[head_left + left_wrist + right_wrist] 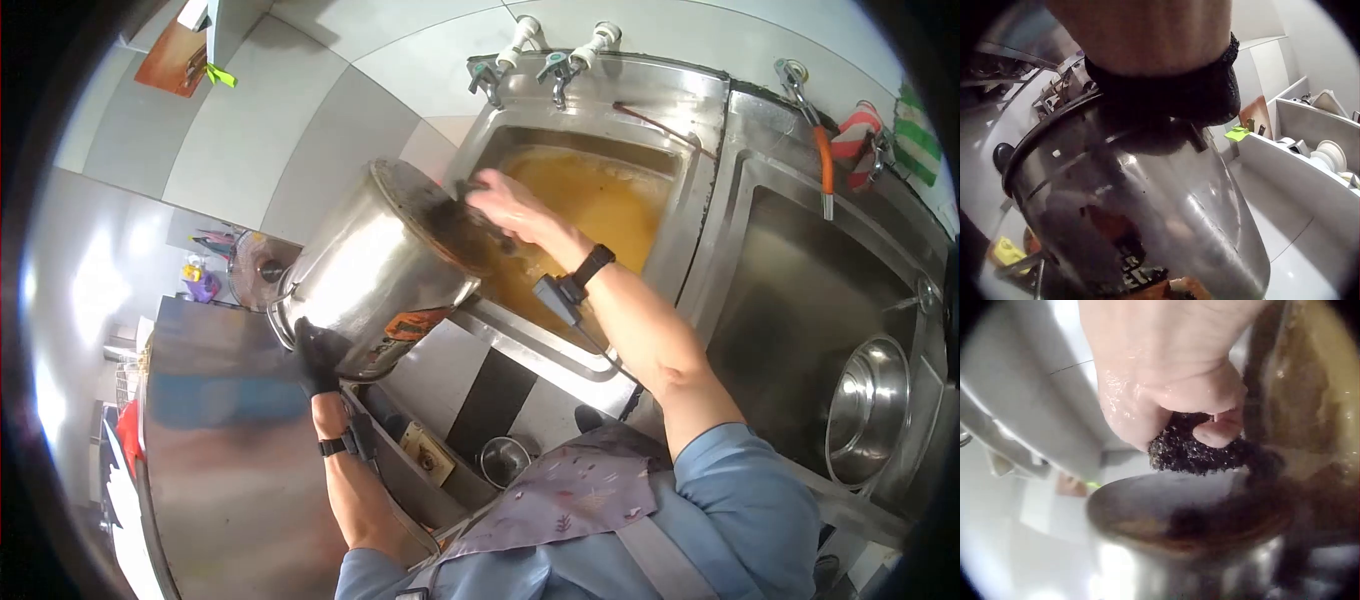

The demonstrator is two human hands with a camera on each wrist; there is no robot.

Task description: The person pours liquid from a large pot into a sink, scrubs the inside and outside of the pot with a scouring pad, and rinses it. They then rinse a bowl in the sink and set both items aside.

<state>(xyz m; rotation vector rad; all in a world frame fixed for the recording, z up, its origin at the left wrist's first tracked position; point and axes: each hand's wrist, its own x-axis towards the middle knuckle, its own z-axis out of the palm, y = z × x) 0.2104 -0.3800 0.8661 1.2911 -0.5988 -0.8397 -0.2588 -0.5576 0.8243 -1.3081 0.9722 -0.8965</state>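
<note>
A large metal stockpot [365, 265] lies tilted across the front left corner of the sink. Its stained, darkened round end [425, 205] faces the water. At its lower end, my black-gloved left hand [322, 358] grips the pot close to the rim; the glove [1166, 94] hides how the fingers lie. My bare, wet right hand [510, 208] pinches a dark, coarse scouring pad [1191, 447] between thumb and fingers. In the right wrist view the pad is right over the pot's round end [1166, 494].
Cloudy yellow-brown water [610, 210] fills the left basin, below two taps [560, 70]. A steel bowl [868, 410] sits in the right basin [800, 270]. To the left stands a metal-topped counter [240, 450]. A small metal pot [505, 460] is lower down, by the apron.
</note>
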